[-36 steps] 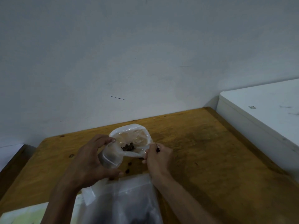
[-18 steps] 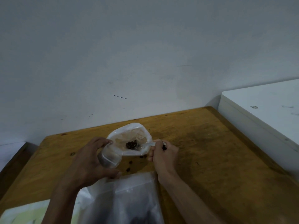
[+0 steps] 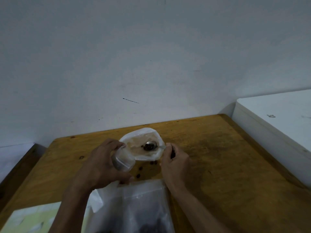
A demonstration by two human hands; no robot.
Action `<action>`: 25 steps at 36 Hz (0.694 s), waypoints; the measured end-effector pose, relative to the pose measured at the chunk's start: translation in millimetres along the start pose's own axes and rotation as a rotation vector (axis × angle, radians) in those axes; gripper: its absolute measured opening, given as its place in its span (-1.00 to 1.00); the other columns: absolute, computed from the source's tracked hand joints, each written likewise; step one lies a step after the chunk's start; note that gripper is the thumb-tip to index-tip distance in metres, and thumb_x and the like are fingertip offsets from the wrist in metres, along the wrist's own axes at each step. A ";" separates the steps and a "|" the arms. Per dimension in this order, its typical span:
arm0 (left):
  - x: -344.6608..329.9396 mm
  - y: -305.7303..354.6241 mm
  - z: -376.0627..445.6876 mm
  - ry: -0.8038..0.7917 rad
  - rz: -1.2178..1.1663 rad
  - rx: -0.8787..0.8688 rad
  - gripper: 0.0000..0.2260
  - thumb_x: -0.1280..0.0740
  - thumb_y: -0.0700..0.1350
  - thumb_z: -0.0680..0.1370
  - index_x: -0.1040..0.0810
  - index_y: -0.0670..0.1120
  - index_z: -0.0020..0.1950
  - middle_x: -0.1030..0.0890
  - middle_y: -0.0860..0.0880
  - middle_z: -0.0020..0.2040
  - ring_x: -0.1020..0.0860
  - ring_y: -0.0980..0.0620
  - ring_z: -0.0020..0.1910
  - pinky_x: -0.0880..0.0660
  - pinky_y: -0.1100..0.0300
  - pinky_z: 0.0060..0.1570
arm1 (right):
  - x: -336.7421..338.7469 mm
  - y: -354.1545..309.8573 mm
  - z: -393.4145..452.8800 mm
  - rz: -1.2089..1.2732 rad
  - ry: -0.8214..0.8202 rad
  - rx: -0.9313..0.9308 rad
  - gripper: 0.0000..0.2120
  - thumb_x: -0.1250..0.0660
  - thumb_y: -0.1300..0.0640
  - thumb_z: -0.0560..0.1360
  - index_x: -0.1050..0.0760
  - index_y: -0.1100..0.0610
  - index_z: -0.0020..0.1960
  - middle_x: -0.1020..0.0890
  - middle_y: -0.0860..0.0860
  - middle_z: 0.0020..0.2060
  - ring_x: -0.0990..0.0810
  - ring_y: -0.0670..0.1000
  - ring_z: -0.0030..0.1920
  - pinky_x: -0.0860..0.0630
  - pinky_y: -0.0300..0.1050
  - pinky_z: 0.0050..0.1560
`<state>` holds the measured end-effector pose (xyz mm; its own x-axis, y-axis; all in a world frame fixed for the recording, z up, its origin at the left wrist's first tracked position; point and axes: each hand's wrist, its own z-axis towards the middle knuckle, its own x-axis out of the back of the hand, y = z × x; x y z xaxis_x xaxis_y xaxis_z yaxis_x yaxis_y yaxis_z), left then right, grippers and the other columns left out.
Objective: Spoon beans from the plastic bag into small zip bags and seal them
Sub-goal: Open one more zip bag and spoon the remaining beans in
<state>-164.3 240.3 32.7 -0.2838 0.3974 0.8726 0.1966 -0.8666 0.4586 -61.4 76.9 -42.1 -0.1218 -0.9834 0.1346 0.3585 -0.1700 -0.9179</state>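
Note:
A white plastic bag (image 3: pixel 143 134) stands open on the wooden table (image 3: pixel 218 148). My right hand (image 3: pixel 175 158) grips a metal spoon (image 3: pixel 151 146) whose bowl, loaded with dark beans, sits inside the bag's mouth. My left hand (image 3: pixel 102 165) holds a small clear zip bag (image 3: pixel 123 159) open right beside the plastic bag's near-left rim. A few loose beans (image 3: pixel 139 172) lie on the table between my hands.
A large clear bag (image 3: pixel 139 204) with dark contents lies at the near edge. A pale green sheet (image 3: pixel 32 219) lies at the bottom left. A white box (image 3: pixel 276 125) stands to the right. A grey wall rises behind the table.
My right hand has shifted slightly right and the spoon's loaded bowl now shows clearly inside the plastic bag. My left hand keeps the small zip bag in much the same place.

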 end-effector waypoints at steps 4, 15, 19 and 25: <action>1.5 2.3 2.5 0.016 -0.006 -0.030 -0.11 -0.68 0.19 0.02 -0.51 0.05 0.30 -0.44 0.23 0.15 -0.44 0.20 0.04 -0.32 0.45 -0.15 | -3.4 4.9 -2.8 0.030 -0.050 -0.106 -0.63 -0.11 -0.13 0.54 -0.59 0.03 -0.21 -0.60 -0.03 -0.41 -0.62 0.04 -0.39 -0.59 0.18 -0.36; 5.9 2.9 13.9 0.047 -0.026 -0.154 -0.11 -0.48 0.37 -0.01 -0.51 0.04 0.27 -0.46 0.17 0.18 -0.40 0.27 0.04 -0.31 0.47 -0.04 | -8.2 3.6 2.0 0.107 -0.083 -0.442 -0.72 -0.25 0.19 0.62 -0.59 0.19 -0.23 -0.65 0.16 -0.33 -0.67 0.07 -0.34 -0.67 0.09 -0.32; 4.5 1.1 11.4 0.020 -0.004 -0.162 -0.18 -0.67 0.14 0.07 -0.48 0.06 0.27 -0.43 0.20 0.17 -0.41 0.29 0.03 -0.33 0.44 -0.08 | -2.5 -0.6 4.6 0.177 -0.125 -0.495 -0.70 -0.23 0.24 0.63 -0.58 0.26 -0.23 -0.63 0.13 -0.38 -0.56 -0.16 -0.53 -0.51 -0.28 -0.46; 2.7 -4.3 6.8 0.033 0.012 -0.151 -0.18 -0.69 0.16 0.03 -0.50 0.08 0.23 -0.47 0.19 0.17 -0.47 0.13 0.09 -0.34 0.40 -0.04 | -3.0 -3.4 10.6 0.251 -0.165 -0.636 -0.75 -0.25 0.24 0.63 -0.59 0.20 -0.19 -0.63 0.08 -0.37 -0.56 -0.14 -0.53 -0.55 -0.21 -0.40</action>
<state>-159.6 247.2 34.3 -0.3131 0.3787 0.8709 0.0571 -0.9079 0.4153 -52.4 79.8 -35.4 0.0533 -0.9934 -0.1013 -0.2600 0.0841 -0.9620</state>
